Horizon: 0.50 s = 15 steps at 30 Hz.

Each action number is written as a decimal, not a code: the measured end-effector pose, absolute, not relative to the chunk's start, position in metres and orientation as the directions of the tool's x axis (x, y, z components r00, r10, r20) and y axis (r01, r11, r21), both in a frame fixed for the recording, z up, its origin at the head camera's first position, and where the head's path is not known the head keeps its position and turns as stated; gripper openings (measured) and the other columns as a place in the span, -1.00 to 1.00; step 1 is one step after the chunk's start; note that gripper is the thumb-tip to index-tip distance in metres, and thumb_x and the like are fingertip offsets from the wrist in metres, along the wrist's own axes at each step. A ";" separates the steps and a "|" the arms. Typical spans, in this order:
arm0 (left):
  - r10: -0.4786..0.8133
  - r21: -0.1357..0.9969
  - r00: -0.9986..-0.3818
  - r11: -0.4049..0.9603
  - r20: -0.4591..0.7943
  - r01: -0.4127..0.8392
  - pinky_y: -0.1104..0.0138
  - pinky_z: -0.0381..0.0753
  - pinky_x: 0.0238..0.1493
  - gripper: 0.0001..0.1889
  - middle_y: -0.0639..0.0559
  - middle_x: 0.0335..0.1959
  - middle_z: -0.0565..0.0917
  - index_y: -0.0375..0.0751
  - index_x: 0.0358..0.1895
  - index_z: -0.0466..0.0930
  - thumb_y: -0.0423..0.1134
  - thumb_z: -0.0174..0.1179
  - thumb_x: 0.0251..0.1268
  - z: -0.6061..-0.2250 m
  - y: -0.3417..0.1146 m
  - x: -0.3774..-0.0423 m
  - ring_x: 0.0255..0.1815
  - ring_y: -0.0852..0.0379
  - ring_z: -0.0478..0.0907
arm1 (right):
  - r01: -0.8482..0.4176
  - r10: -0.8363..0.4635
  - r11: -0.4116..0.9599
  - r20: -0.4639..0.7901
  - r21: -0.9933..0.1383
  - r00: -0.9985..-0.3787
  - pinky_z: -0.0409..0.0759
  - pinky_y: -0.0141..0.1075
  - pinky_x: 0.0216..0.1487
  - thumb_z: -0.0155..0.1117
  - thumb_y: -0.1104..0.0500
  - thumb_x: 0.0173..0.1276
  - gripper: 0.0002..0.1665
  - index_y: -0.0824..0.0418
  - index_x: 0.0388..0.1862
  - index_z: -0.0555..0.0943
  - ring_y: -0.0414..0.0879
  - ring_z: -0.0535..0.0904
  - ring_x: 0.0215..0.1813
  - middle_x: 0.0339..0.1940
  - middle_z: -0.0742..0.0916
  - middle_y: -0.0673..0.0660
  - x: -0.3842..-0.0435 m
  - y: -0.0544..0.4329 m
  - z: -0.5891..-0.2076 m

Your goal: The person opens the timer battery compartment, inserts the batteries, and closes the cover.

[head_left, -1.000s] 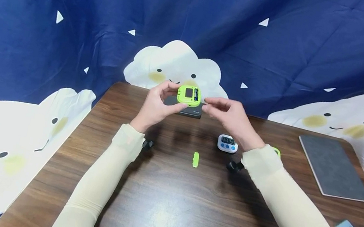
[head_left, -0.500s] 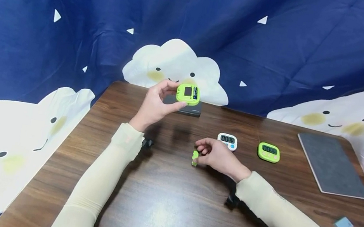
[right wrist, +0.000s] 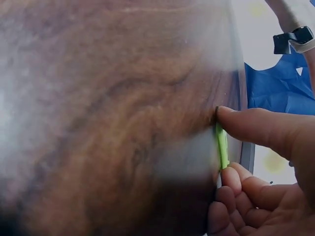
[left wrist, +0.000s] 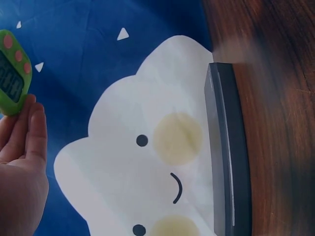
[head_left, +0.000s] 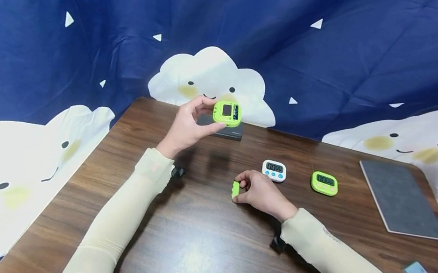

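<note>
My left hand (head_left: 187, 128) holds a lime-green digital timer (head_left: 221, 117) up above the far part of the table, between thumb and fingers. The timer's back faces the head camera, and a dark blue battery (head_left: 236, 112) shows in its uncovered compartment. In the left wrist view the timer's (left wrist: 24, 69) pink buttons and display are partly visible. Lower down, my right hand (head_left: 263, 194) pinches a small green battery cover (head_left: 235, 190) at the table surface. Thumb and fingertips grip the cover's (right wrist: 222, 147) two ends in the right wrist view.
Just beyond my right hand lies a white timer (head_left: 274, 170) with blue buttons. Another green timer (head_left: 324, 184) is farther right. A grey notebook (head_left: 402, 199) and a light blue square (head_left: 415, 271) lie on the right side. Behind the held timer sits a dark flat box (head_left: 233, 133).
My right hand has come down from beside the held timer to the battery cover on the table and now pinches it. The left hand stays nearly still with its timer.
</note>
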State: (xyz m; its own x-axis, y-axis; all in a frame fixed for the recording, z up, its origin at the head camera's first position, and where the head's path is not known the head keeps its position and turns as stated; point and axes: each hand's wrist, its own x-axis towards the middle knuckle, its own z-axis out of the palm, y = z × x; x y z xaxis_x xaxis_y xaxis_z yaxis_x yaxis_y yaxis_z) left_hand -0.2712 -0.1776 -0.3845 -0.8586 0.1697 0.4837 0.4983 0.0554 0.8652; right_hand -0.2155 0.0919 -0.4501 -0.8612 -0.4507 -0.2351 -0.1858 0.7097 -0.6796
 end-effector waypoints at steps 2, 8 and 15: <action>0.167 0.865 -0.859 0.057 0.483 0.498 0.05 0.67 0.53 -0.43 -0.08 0.18 0.73 -0.40 0.33 0.66 -0.47 0.58 0.24 -0.385 -0.177 -0.271 0.17 0.15 0.76 | -0.189 -0.453 0.716 -0.241 -0.672 -0.858 0.53 -0.31 -0.01 0.77 0.16 0.23 -0.47 0.25 0.11 0.71 -0.12 0.57 -0.10 -0.13 0.69 0.08 -0.216 0.091 -0.450; 0.166 0.861 -0.853 0.045 0.494 0.507 -0.09 0.65 0.55 -0.43 -0.14 0.21 0.74 -0.42 0.34 0.65 -0.46 0.56 0.25 -0.386 -0.177 -0.271 0.16 0.21 0.76 | -0.239 -0.471 0.728 -0.215 -0.642 -0.856 0.56 -0.26 0.02 0.78 0.11 0.19 -0.48 0.17 0.04 0.70 -0.10 0.56 -0.07 -0.11 0.67 0.06 -0.219 0.092 -0.456; 0.167 0.860 -0.852 0.043 0.496 0.509 0.01 0.67 0.55 -0.43 -0.19 0.24 0.73 -0.41 0.35 0.64 -0.43 0.55 0.28 -0.386 -0.177 -0.272 0.17 0.23 0.75 | -0.322 -0.513 0.691 -0.125 -0.647 -0.849 0.60 -0.28 -0.03 0.79 0.14 0.15 -0.43 0.11 0.09 0.68 -0.15 0.61 -0.15 -0.18 0.73 -0.02 -0.223 0.096 -0.475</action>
State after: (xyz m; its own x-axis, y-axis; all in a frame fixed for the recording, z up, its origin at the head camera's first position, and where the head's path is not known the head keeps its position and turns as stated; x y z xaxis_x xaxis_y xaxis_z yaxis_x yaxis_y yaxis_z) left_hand -0.2719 -0.1772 -0.3860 -0.8522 0.1671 0.4958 0.5087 0.0428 0.8599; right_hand -0.2231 0.0957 -0.4753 -0.8495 -0.5127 -0.1249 -0.3222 0.6914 -0.6467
